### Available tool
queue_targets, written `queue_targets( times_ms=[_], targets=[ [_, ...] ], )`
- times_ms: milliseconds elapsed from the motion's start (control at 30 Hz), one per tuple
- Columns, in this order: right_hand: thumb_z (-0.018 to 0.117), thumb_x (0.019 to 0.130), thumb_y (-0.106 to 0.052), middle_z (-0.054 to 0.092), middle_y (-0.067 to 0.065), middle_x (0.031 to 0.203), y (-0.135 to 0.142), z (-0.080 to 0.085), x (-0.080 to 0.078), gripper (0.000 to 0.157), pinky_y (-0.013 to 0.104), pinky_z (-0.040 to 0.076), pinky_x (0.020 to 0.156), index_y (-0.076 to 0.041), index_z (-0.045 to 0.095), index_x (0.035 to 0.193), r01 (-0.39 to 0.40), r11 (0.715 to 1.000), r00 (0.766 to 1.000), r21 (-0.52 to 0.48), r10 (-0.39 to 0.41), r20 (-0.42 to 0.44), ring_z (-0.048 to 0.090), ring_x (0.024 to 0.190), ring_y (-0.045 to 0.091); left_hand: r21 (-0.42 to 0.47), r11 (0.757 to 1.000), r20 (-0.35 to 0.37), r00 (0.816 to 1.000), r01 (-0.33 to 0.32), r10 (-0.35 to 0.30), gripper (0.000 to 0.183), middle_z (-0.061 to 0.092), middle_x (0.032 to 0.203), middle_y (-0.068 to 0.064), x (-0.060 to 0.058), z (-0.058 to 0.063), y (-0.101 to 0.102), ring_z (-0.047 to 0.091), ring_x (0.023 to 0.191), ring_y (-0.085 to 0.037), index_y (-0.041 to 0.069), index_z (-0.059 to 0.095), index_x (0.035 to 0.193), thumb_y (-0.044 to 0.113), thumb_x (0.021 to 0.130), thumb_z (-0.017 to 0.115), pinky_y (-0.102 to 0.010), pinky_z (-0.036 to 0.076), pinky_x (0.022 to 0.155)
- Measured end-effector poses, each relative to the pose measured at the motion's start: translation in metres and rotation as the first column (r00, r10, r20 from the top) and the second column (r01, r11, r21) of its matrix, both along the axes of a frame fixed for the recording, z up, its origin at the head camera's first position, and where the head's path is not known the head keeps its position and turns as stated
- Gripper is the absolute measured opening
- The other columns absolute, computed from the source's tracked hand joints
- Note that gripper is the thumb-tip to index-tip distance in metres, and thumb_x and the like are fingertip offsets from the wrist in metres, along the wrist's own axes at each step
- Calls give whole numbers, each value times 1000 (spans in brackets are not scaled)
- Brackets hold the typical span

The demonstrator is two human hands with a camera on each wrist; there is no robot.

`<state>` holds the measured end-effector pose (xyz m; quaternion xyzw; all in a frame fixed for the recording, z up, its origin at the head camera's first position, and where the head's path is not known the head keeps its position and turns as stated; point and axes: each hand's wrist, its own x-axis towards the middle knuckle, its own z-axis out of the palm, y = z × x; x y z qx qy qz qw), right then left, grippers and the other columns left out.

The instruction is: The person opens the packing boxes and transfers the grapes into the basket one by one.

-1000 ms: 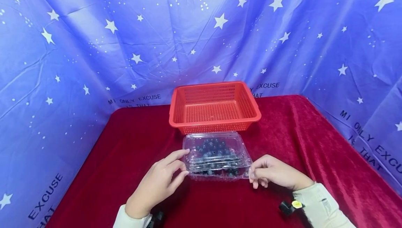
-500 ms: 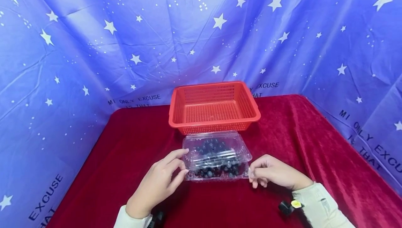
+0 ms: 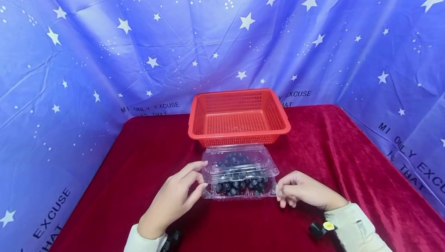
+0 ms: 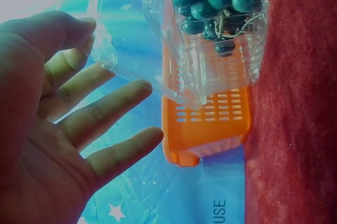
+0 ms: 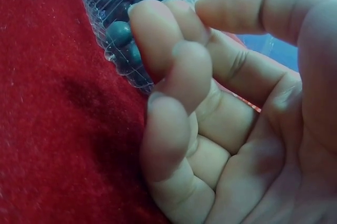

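In front of the red basket stands a clear plastic clamshell box (image 3: 226,195), full of dark round grapes (image 3: 240,185); thin stems show among them in the left wrist view. Its transparent lid (image 3: 213,158) is raised at the front, leaving a gap above the fruit. My left hand (image 3: 175,196) holds the lid's left edge, thumb and index finger at its corner (image 4: 102,50), the other fingers spread. At the opposite side, my right hand (image 3: 302,189) pinches the front right corner of the box's rim, its remaining fingers curled. In the right wrist view those fingers hide the pinched corner.
A red plastic basket (image 3: 240,131) with slotted walls sits just behind the box, nothing inside it. Dark red velvet cloth (image 3: 156,147) covers the table. A blue star-printed curtain (image 3: 167,43) hangs behind and at both sides.
The lid's front edge has risen and tilted back, so more grapes show under it. My left hand has gone up slightly with the lid; my right hand stays at the corner.
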<state>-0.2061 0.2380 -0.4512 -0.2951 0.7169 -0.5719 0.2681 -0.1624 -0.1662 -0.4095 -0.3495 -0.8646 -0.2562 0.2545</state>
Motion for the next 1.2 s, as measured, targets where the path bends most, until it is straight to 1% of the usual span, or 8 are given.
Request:
queue_targets(
  times_ms=[200, 367, 467, 600, 767, 867, 1033, 1200],
  targets=[
    [50, 98, 4, 73, 25, 79, -1, 1, 0, 23, 24, 53, 54, 4, 71, 90, -10, 1000, 1000, -16, 10, 0, 62, 62, 7, -61, 998, -20, 1000, -13, 12, 13, 64, 139, -3, -1, 8, 2, 69, 82, -10, 18, 64, 92, 17, 91, 77, -23, 56, 77],
    [50, 97, 4, 73, 25, 78, 0, 5, 1, 23, 25, 53, 52, 4, 71, 89, -18, 1000, 1000, 4, 18, -1, 60, 60, 9, -134, 991, -33, 999, -11, 6, 13, 64, 138, -4, -4, 16, 4, 71, 81, -10, 17, 64, 96, 18, 92, 76, -26, 60, 81],
    [52, 98, 1, 73, 22, 75, 0, 9, 2, 22, 27, 52, 51, 1, 72, 87, -12, 999, 999, 51, 14, -30, 59, 58, 9, -152, 988, -35, 999, -5, 0, 14, 65, 136, -4, -5, 19, 3, 69, 77, -8, 17, 63, 96, 17, 91, 77, -25, 60, 79],
    [56, 97, -4, 70, 16, 67, 0, 14, 2, 22, 28, 50, 48, -5, 72, 82, 26, 991, 995, 134, -13, -101, 57, 54, 6, -156, 988, -41, 999, 7, -13, 15, 65, 135, -5, -8, 22, 1, 68, 72, -8, 16, 62, 96, 16, 91, 77, -23, 59, 75],
    [58, 96, -5, 59, 18, 61, 0, 21, 2, 22, 24, 44, 44, -8, 66, 75, 74, 980, 987, 183, -46, -156, 48, 49, 2, -163, 986, -81, 996, 15, -28, 15, 67, 134, -5, -12, 26, -1, 72, 82, -13, 16, 63, 97, 17, 91, 77, -27, 60, 79],
    [61, 96, -7, 55, 19, 61, 0, 26, 3, 22, 23, 40, 44, -6, 63, 74, 99, 976, 981, 192, -64, -181, 43, 48, 1, -165, 986, -101, 994, 12, -29, 15, 68, 133, -4, -14, 30, -1, 74, 90, -15, 16, 64, 97, 19, 91, 78, -29, 61, 83],
    [64, 94, -8, 56, 14, 61, -2, 34, 4, 20, 23, 41, 46, -5, 63, 75, 133, 968, 966, 212, -79, -247, 44, 50, 0, -145, 989, -125, 992, 14, -33, 18, 70, 132, -3, -19, 35, -2, 75, 98, -15, 15, 64, 98, 19, 90, 79, -31, 61, 86],
    [67, 96, -15, 58, 6, 61, -4, 41, 2, 22, 24, 44, 47, -6, 64, 76, 160, 960, 949, 228, -86, -304, 47, 51, 0, -132, 991, -149, 988, 18, -38, 18, 70, 130, -3, -23, 41, -2, 75, 98, -15, 14, 64, 99, 18, 90, 79, -31, 61, 85]
  ],
)
